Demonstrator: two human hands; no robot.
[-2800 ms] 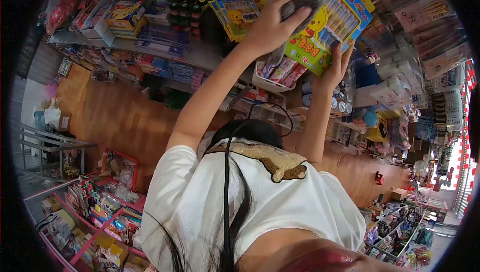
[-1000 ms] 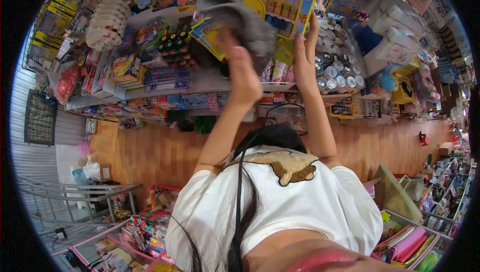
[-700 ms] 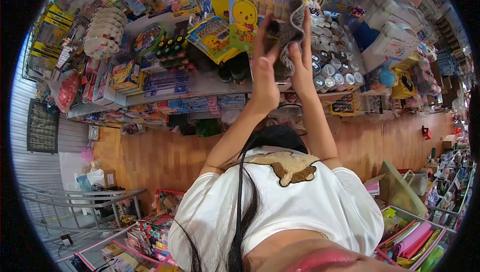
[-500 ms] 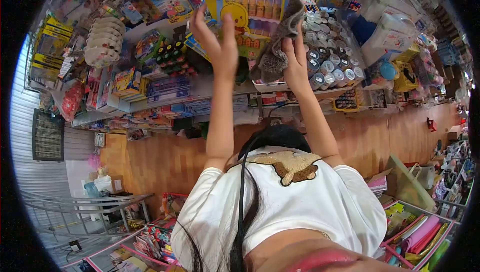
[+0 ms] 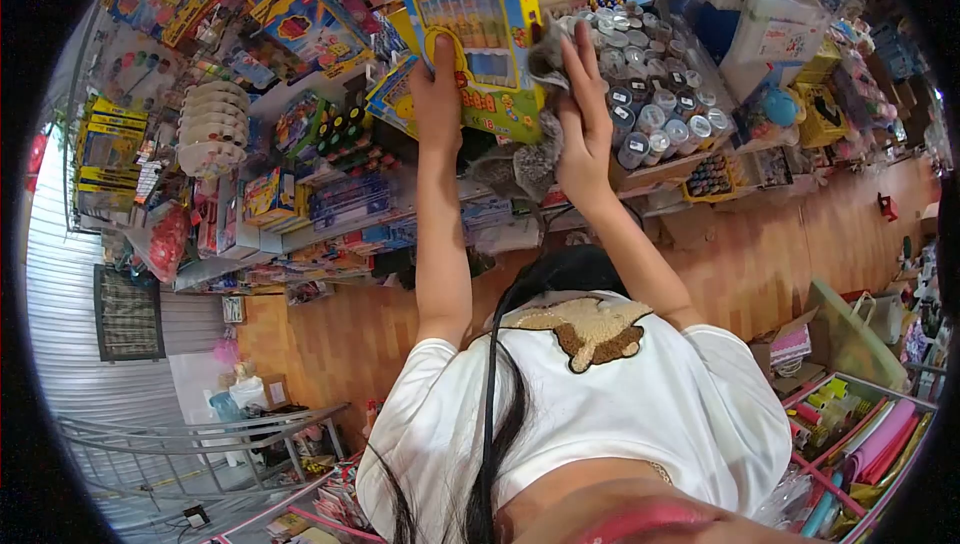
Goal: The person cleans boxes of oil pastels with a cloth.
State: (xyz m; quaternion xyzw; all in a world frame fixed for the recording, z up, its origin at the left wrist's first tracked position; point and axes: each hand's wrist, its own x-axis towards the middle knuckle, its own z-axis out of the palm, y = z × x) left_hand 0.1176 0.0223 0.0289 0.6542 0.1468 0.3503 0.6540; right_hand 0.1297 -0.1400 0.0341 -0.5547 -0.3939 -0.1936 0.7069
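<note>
My left hand (image 5: 437, 84) grips the lower left edge of a blue and yellow oil pastels box (image 5: 480, 14), which stands upright on a crowded shop shelf. My right hand (image 5: 585, 114) holds a grey fluffy cloth (image 5: 525, 159) pressed against the box's right edge, and the cloth's end hangs down below my palm. Both arms are raised in front of my white shirt.
Rows of small capped paint jars (image 5: 650, 94) stand right of the box. A stack of white palettes (image 5: 210, 129) and more boxed art sets (image 5: 300, 14) fill the shelf on the left. Bins of stationery (image 5: 860, 424) stand on the floor at right, a metal rack (image 5: 200, 434) at left.
The grey cloth passed from my left hand to my right. My left hand opened, then took hold of the pastels box, which my right hand held before.
</note>
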